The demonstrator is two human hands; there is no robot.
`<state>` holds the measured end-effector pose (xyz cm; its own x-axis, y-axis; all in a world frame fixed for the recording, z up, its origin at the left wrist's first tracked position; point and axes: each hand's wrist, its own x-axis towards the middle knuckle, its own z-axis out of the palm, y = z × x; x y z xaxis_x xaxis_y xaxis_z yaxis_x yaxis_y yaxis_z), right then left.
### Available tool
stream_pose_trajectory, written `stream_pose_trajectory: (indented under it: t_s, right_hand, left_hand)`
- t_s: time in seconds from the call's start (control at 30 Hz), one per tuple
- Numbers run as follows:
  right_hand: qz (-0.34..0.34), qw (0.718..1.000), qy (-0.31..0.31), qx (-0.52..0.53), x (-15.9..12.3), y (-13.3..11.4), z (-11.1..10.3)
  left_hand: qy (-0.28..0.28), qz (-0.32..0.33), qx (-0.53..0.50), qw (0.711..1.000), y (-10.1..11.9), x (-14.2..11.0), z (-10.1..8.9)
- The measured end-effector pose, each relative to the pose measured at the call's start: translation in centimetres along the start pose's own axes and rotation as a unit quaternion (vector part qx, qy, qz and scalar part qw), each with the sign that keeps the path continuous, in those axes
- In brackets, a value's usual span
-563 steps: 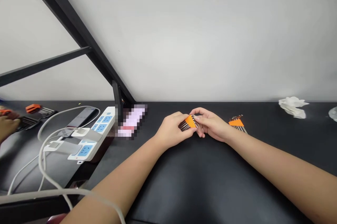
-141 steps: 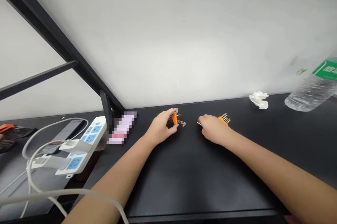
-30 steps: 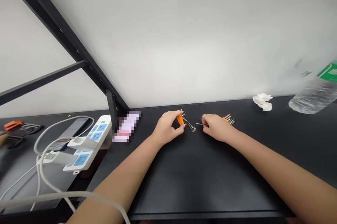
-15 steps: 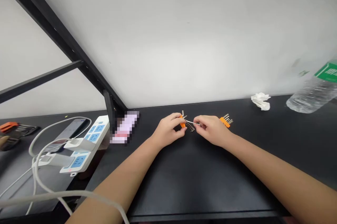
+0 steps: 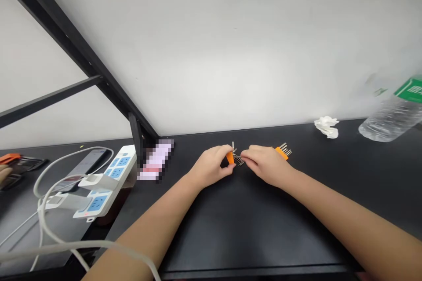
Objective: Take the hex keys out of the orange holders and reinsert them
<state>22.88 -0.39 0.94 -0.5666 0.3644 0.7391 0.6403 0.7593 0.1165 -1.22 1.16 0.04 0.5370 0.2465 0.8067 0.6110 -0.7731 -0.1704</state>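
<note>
My left hand (image 5: 212,166) is closed around a small orange holder of hex keys (image 5: 230,157), with several thin metal keys sticking out of it toward the right. My right hand (image 5: 263,164) is pinched on one thin hex key (image 5: 239,160) right at the holder, fingertips almost touching my left hand. A second orange hex key set (image 5: 282,151) lies on the black table (image 5: 250,228) just behind my right hand.
A white power strip (image 5: 108,175) with blue sockets and white cables lies at the left. A black frame post (image 5: 135,133) stands by it. A crumpled tissue (image 5: 326,126) and a plastic bottle (image 5: 392,116) lie at the back right. Another person's hand (image 5: 4,174) shows at far left.
My right hand has carried the thin hex key leftward from beside the second set up to the orange holder in my left hand. The two hands are now close together.
</note>
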Motion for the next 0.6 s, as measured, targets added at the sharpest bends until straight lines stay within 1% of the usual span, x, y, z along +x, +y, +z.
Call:
stream_pose_trajectory:
  t_s: [0.07, 0.17, 0.23, 0.3, 0.37, 0.4, 0.43, 0.53, 0.6]
  right_hand:
    - [-0.005, 1.0, -0.01, -0.011, -0.1, 0.0, -0.1]
    - [-0.022, 0.999, -0.039, -0.01, 0.0, -0.2, -0.1]
    - [-0.021, 0.999, -0.046, 0.018, 0.1, -0.5, 0.0]
    - [0.016, 0.996, -0.034, 0.083, 0.2, -0.9, 0.1]
    - [0.07, 0.984, -0.025, 0.161, 0.2, -1.1, 0.3]
    - [0.085, 0.978, -0.029, 0.19, 0.2, -1.2, 0.4]
    - [0.086, 0.975, -0.036, 0.203, 0.2, -1.3, 0.6]
    - [0.043, 0.982, -0.049, 0.177, 0.1, -1.4, 1.1]
    - [0.04, 0.987, -0.031, 0.15, 0.0, -1.3, 1.3]
  left_hand:
    - [-0.02, 0.006, 0.007, 1.0, 0.5, 0.1, 0.0]
    - [-0.049, -0.001, -0.011, 0.999, 1.2, 0.2, 0.1]
    - [-0.055, -0.011, -0.023, 0.998, 1.5, 0.1, 0.1]
    - [-0.046, -0.023, -0.034, 0.998, 1.5, 0.1, 0.1]
    - [-0.031, -0.034, -0.047, 0.998, 1.3, 0.0, 0.1]
    - [-0.025, -0.037, -0.053, 0.998, 1.2, -0.1, 0.1]
    - [-0.021, -0.039, -0.057, 0.997, 1.1, -0.1, 0.1]
    - [-0.017, -0.04, -0.056, 0.997, 1.0, -0.2, 0.1]
    - [-0.008, -0.038, -0.065, 0.997, 1.0, -0.2, 0.2]
